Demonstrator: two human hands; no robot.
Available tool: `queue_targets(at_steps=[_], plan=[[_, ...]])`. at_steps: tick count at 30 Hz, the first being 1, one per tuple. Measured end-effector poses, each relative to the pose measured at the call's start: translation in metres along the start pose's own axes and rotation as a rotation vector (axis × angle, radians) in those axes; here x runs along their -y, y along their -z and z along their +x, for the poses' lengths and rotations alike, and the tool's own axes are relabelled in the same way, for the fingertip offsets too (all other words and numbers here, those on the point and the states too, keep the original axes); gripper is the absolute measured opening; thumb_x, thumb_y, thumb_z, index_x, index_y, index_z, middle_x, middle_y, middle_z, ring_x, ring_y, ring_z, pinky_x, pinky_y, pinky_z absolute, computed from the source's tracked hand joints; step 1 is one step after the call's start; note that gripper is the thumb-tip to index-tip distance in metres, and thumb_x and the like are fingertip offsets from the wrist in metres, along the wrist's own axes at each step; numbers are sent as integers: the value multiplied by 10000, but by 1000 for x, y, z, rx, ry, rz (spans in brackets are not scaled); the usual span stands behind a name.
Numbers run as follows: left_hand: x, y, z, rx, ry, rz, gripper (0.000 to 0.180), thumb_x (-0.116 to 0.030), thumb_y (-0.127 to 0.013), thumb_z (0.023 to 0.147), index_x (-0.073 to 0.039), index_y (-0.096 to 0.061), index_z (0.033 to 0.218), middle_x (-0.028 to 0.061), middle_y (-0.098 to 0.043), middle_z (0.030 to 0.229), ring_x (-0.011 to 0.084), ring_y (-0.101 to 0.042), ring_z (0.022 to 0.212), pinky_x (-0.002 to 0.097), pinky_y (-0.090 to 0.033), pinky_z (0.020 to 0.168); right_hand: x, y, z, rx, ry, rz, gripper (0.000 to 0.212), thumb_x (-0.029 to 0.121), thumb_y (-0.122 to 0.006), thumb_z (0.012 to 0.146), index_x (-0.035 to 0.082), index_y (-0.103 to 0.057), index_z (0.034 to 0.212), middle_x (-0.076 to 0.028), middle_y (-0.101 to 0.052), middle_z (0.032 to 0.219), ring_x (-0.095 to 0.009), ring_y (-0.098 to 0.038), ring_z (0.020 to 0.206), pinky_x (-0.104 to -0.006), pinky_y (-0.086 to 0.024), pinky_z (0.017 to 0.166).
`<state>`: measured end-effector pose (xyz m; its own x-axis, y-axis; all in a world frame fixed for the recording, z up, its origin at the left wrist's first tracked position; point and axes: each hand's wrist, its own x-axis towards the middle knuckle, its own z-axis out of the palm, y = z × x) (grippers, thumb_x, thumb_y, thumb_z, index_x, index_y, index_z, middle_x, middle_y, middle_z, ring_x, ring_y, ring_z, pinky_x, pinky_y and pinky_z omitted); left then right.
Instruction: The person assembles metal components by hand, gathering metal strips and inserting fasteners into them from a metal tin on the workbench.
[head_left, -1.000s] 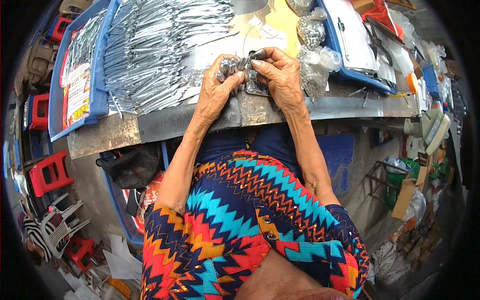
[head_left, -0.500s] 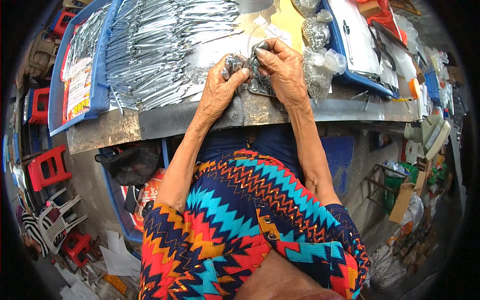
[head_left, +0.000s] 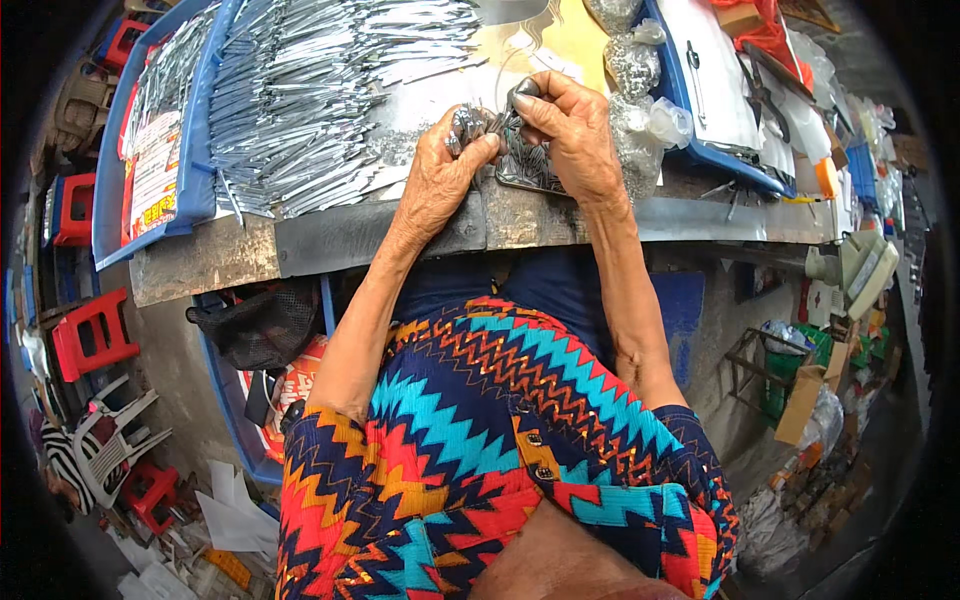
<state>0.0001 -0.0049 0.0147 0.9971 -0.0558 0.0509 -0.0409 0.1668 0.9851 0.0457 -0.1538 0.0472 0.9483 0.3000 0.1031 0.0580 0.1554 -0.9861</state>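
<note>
My left hand (head_left: 435, 175) is closed with its thumb against curled fingers, around small grey metal pieces (head_left: 478, 124) whose exact kind I cannot make out. My right hand (head_left: 580, 140) pinches at the same spot, thumb and forefinger together on a thin metal piece; the other fingers are partly hidden. The fingertips of both hands look dark grey. Between and just below the hands, a small shallow tray (head_left: 530, 187) with many thin dark metal pieces lies at the bench's near edge. To the left spreads a wide pile of thin silvery metal strips (head_left: 310, 110).
A blue tray (head_left: 200, 185) with more strips and printed paper stands at the left. Clear plastic bags of small parts (head_left: 632, 135) lie to the right. Beyond them is another blue tray (head_left: 722, 172) holding pliers (head_left: 765, 98). Red stools (head_left: 95, 335) stand on the floor at left.
My right hand has shifted slightly up and the gap below it is wider, so more of the small tray shows. My left hand has hardly moved.
</note>
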Motion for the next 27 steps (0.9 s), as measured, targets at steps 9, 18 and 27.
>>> queue_targets(at_steps=[9,18,27], plan=[[0,-3,-2,-4,11,-7,131,-122,-554,850,-12,-553,922,28,-597,783,86,-533,713,231,-449,671,10,-6,-7,-62,165,-428,98,44,-597,752,-36,-588,810,-44,-571,664,-86,-504,622,-248,-426,571],[1,-2,0,28,6,-54,135,-101,-544,855,7,-557,935,36,-608,801,98,-560,730,232,-466,693,11,8,-2,6,165,-512,119,81,-615,732,-33,-595,762,-18,-573,648,-84,-498,591,-242,-411,554],[6,-1,1,3,46,-110,161,-117,-550,855,12,-570,950,75,-633,836,109,-583,742,240,-485,699,-6,44,-23,-63,136,-816,151,88,-546,795,-43,-582,861,-162,-621,738,-262,-601,678,-343,-461,642]])
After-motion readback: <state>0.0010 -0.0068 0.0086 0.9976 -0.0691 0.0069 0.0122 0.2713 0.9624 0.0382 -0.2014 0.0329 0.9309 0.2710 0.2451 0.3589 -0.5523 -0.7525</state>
